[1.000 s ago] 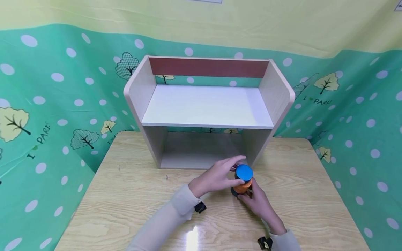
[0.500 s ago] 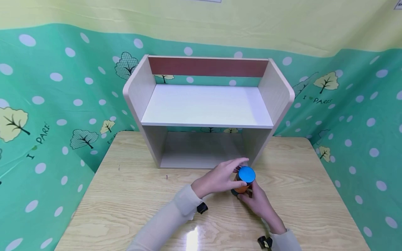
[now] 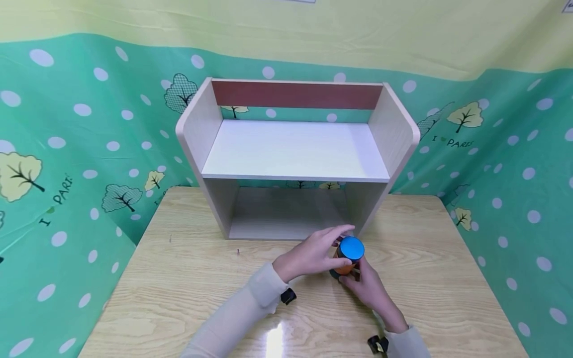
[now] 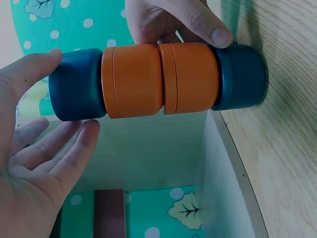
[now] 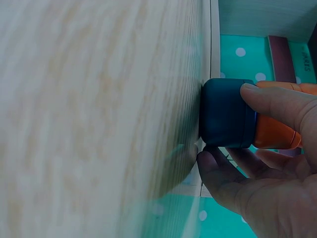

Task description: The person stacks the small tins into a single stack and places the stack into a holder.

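Your left hand (image 3: 306,256) and the upper blue container (image 3: 351,247) it holds sit slightly farther toward your right hand (image 3: 370,288) than a second ago, and the blue top now hides more of the orange below. You have four containers stacked between your hands: the upper blue container, an upper orange container (image 4: 133,81), a lower orange container (image 4: 190,78) and a lower blue container (image 5: 223,114) standing on the counter (image 3: 179,298), with the shelf unit (image 3: 295,151) just beyond your hands. Your left hand is spread only to the top container's width, thumb on one side and fingertips on the other; your right hand grips low, thumb near the seam above the lower blue container. If you let go on the left while the top sits off-centre, it could slide off; whether it is fully centred, you cannot tell from here. Uneven sideways pressure from your hands could buckle the stack where the two orange pieces meet, a joint neither thumb covers. Snagging your left fingertips on the way out could tip it too, and such rounded sides would likely roll. Your right hand looks unmoved, and against half a second ago almost nothing differs.
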Motion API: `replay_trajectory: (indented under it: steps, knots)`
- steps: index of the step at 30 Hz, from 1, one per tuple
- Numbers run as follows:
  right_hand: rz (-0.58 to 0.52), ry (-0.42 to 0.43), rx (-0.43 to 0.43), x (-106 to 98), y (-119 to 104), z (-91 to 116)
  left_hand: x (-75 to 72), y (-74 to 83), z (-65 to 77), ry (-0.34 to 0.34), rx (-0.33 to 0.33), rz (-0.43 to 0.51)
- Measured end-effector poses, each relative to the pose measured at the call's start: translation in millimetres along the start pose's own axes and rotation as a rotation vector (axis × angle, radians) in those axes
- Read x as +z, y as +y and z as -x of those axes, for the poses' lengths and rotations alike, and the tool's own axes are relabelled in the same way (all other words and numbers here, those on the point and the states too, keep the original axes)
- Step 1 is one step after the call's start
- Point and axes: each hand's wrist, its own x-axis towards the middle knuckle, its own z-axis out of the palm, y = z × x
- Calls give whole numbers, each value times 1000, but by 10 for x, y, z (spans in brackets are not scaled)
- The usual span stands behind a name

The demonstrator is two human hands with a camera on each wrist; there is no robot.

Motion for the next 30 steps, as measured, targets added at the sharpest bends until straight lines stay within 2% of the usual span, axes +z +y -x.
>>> replay_trajectory:
  steps: [7, 13, 20, 24, 30]
  knots:
    - [-7, -4, 43, 5, 5, -10, 9, -104, 102, 6, -95, 54]
    - [3, 2, 49, 15, 7, -25, 46, -256, 209, 41, -128, 97]
    - [20, 7, 52, 19, 1, -22, 109, -355, 317, 44, -183, 120]
    - [18, 8, 58, 17, -9, -14, 152, -403, 361, 52, -193, 144]
    - [25, 26, 25, 20, 6, -6, 232, -471, 382, 60, -195, 209]
